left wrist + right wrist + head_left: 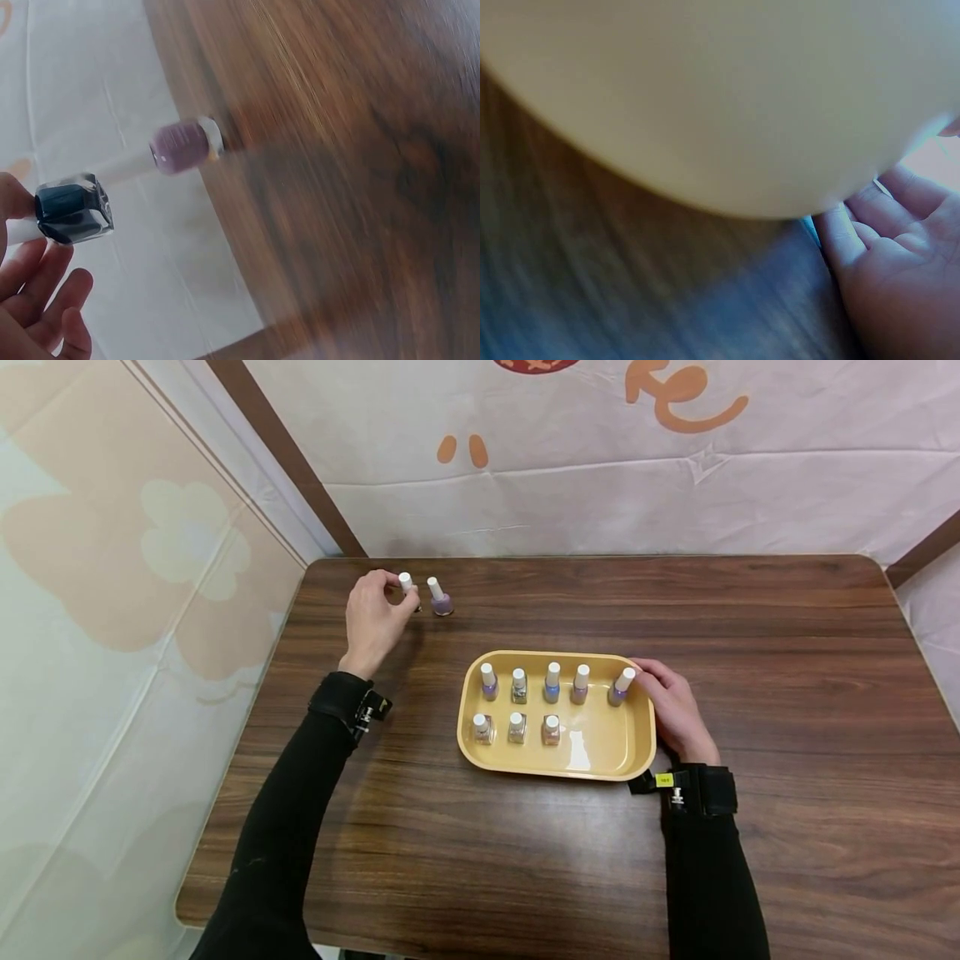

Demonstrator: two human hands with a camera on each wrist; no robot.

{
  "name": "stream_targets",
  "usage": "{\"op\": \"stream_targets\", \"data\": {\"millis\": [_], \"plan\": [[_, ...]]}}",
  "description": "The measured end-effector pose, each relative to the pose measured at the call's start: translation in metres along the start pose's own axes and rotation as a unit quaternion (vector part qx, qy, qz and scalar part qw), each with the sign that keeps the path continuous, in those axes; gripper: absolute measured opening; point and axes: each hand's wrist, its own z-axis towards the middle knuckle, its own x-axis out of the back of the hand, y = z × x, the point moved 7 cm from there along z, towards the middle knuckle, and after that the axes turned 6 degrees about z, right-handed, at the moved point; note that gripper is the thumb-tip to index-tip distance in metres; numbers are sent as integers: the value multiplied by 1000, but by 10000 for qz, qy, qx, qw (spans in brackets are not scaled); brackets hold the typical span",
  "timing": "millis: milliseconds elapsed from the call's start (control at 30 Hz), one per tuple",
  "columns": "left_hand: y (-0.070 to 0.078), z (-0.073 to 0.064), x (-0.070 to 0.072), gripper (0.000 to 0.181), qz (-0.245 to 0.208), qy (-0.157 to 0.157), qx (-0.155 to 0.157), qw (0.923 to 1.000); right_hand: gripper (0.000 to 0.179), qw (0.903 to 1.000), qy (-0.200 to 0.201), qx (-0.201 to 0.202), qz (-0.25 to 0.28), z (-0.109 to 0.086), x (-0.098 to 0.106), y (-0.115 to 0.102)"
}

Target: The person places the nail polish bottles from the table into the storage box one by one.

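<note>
At the table's far left, my left hand (377,620) pinches a nail polish bottle (73,208) with dark blue-green polish, near its white cap. Just right of it, a purple nail polish bottle (442,602) stands upright on the table. My right hand (678,710) holds the right end of a yellow tray (555,774), its fingers against the outer wall in the right wrist view. White-capped bottles stand in two rows inside: several at the back, including a blue one (552,692), and three in front, including a pinkish one (551,734).
The tray rests on a dark wood-grain table (795,693). A pale printed sheet (600,510) hangs behind the far edge, and another patterned panel (112,610) borders the left side. A bottle (618,693) stands inside the tray close to my right fingertips.
</note>
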Motion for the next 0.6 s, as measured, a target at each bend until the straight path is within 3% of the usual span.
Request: {"op": "stream_targets", "data": {"millis": [267, 600], "plan": [[17, -10, -2, 25, 42, -22, -149, 9999, 32, 10000, -24, -27, 31, 0, -1, 0], [48, -21, -2, 24, 2, 11, -669, 9978, 33, 10000, -35, -68, 12, 0, -1, 0]]}}
